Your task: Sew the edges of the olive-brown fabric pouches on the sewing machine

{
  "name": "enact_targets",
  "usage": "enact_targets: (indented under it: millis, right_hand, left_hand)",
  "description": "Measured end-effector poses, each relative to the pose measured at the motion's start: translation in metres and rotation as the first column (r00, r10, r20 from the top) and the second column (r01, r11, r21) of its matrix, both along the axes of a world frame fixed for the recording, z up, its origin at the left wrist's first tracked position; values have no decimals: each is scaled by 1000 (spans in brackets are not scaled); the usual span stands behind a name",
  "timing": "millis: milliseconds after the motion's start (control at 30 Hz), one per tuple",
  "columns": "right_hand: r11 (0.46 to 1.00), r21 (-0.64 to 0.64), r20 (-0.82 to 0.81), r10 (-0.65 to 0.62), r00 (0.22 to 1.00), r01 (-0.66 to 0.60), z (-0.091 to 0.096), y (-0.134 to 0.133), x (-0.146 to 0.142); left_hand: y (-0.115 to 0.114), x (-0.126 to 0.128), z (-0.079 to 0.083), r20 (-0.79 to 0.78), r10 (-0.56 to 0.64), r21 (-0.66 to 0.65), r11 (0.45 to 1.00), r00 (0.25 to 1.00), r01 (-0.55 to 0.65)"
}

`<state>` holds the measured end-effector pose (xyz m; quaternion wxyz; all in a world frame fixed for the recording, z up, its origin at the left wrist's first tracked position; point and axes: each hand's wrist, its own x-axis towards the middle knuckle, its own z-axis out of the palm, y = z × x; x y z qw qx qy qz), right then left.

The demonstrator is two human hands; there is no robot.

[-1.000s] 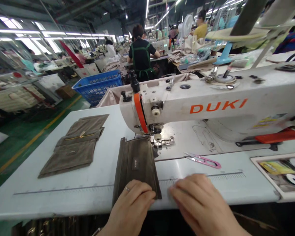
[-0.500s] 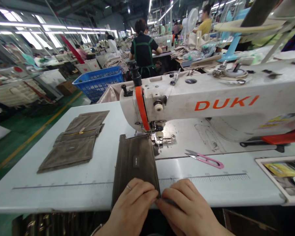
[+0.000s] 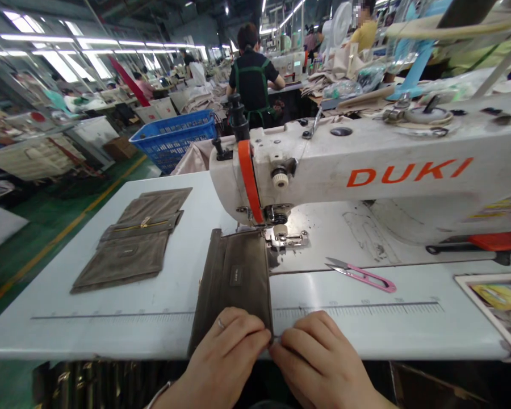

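A dark brown fabric pouch (image 3: pixel 242 295) with a small label lies flat, its far edge under the presser foot of the sewing machine (image 3: pixel 315 170). My left hand (image 3: pixel 227 355) is closed on its near part, thumb and fingers pinching near the right corner. Against that same corner, my right hand (image 3: pixel 319 358) is closed with its fingertips almost touching the left ones. A thin dark strip (image 3: pixel 277 338) at the pouch's edge runs into the right fingers, which mostly hide it. Pink-handled thread snips (image 3: pixel 361 275) lie to the right.
Another brown pouch piece with a zipper (image 3: pixel 132 241) lies on the left of the white table (image 3: pixel 111 335). A tray (image 3: pixel 489 318) stands at the right edge. Below the front edge hang several brown pieces (image 3: pixel 80 383). Beyond are a blue basket (image 3: pixel 174 136) and a seated person (image 3: pixel 253 79).
The view has shifted slightly, moving the machine and snips a little rightward in the picture. Both hands keep their grip at the pouch's near corner; less of the dark strip shows under the right hand.
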<state>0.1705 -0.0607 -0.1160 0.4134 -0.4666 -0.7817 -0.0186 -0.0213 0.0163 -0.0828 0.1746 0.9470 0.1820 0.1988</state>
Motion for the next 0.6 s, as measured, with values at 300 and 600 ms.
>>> enact_targets:
  millis: [300, 600]
  right_hand:
    - [986, -168, -91, 4, 996, -20, 6, -10, 8]
    - [990, 136, 55, -40, 998, 32, -2, 11, -1]
  left_hand:
    - [0, -2, -3, 17, -13, 8, 1000, 1000, 13]
    - [4, -2, -10, -2, -6, 181, 983, 1000, 6]
